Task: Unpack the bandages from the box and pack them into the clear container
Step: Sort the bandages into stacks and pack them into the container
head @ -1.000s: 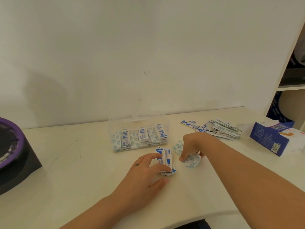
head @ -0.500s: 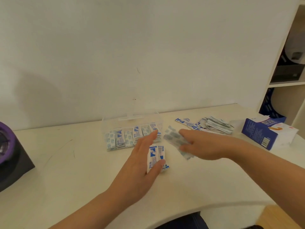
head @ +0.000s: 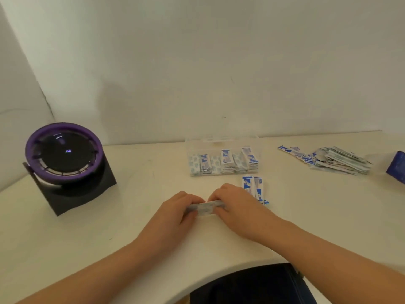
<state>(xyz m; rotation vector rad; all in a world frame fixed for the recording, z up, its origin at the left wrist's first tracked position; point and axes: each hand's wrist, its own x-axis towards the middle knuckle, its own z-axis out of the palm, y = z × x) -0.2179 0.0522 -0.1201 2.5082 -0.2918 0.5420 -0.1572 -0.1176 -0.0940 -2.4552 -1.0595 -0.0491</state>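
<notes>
Holding a small bandage stack (head: 206, 208) by its ends, left hand (head: 175, 212) and right hand (head: 235, 205) both curled round it, I risk it fanning out if either grip slackens before reaching the clear container (head: 219, 140) just beyond my hands.

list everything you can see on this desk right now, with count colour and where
clear container: one, transparent, mid table by the wall
packed bandages: many, white and blue, standing inside the clear container
small stack: a few bandages, white and blue, in front of the container
loose pile: many bandages, right side
box: one, blue, right edge, cut off
round device: one, black with purple ring, left
table: one, cream
left hand, right hand: together pinching held bandages, near edge
</notes>
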